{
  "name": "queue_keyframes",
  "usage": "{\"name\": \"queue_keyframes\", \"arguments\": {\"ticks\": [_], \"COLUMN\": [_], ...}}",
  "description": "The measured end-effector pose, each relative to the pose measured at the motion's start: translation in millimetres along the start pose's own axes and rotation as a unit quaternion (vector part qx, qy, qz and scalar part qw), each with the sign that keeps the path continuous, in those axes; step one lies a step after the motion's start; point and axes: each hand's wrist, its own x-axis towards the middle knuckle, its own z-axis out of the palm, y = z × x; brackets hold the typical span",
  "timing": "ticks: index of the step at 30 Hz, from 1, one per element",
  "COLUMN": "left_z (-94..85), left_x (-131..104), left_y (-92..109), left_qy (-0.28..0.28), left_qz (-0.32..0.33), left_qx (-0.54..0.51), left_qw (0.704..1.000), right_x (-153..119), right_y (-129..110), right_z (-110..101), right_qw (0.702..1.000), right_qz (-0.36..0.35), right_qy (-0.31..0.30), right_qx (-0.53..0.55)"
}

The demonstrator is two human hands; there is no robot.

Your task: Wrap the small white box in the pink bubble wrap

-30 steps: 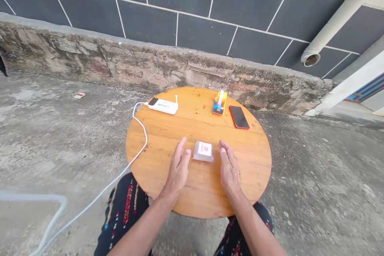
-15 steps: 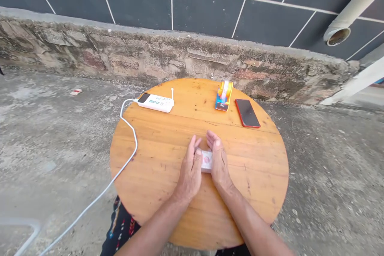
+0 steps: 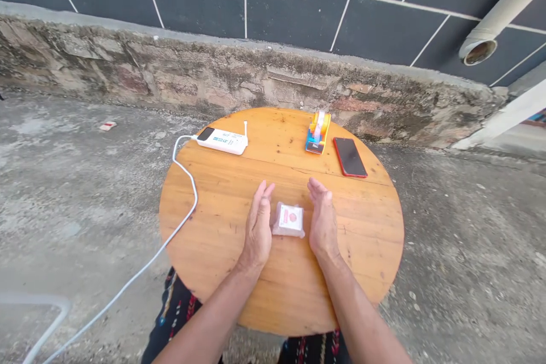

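Observation:
A small white box with a pink print, wrapped in clear plastic, (image 3: 290,218) lies flat on the round wooden table (image 3: 213,193). My left hand (image 3: 258,227) stands on edge just left of the box, fingers stretched forward, holding nothing. On the other side, my right hand (image 3: 323,222) is held the same way, palm facing the box, with a small gap between them. Neither hand grips anything.
At the table's back left is a white power bank (image 3: 222,141) with a white cable (image 3: 194,182) running off the left edge. A yellow and blue tape dispenser (image 3: 318,133) and a red-edged phone (image 3: 350,157) lie at the back right. Behind stands a stone-based wall (image 3: 256,74).
Both hands have moved apart, the left one leftward and the right one rightward. The wrapped box, earlier between them and partly covered, now shows whole. The view has shifted slightly.

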Motion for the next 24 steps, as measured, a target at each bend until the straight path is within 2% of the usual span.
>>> {"name": "queue_keyframes", "arguments": {"ticks": [3, 6, 9, 16, 18, 20, 24], "left_z": [-1.3, 0.1, 2.0, 0.8, -1.2, -4.7, -15.2], "left_x": [-2.8, -6.6, -6.8, -0.8, -0.2, 1.3, 7.6], "left_y": [0.9, 0.9, -3.4, -12.4, -8.7, -4.2, -1.6], "left_qy": [-0.032, -0.071, -0.1, -0.147, -0.135, -0.09, 0.04], "left_qz": [-0.018, -0.05, -0.045, -0.02, -0.014, 0.011, 0.064], "left_qx": [-0.029, -0.021, 0.001, 0.032, 0.024, 0.022, 0.064], "left_qw": [0.999, 0.996, 0.994, 0.988, 0.99, 0.996, 0.995], "right_x": [-1.6, -6.0, -9.5, -9.4, -7.9, -5.2, -0.5], "right_y": [0.7, 4.7, 8.6, 13.7, 11.0, 5.4, -9.4], "right_z": [-1.8, 4.3, 11.4, 13.8, 11.1, 5.4, -15.4], "right_qw": [1.0, 0.998, 0.992, 0.987, 0.986, 0.989, 0.999], "right_qz": [-0.007, -0.001, -0.022, -0.046, -0.05, -0.058, -0.035], "right_qy": [-0.007, -0.064, -0.105, -0.111, -0.126, -0.115, -0.016], "right_qx": [-0.003, -0.016, -0.063, -0.104, -0.095, -0.076, -0.031]}}
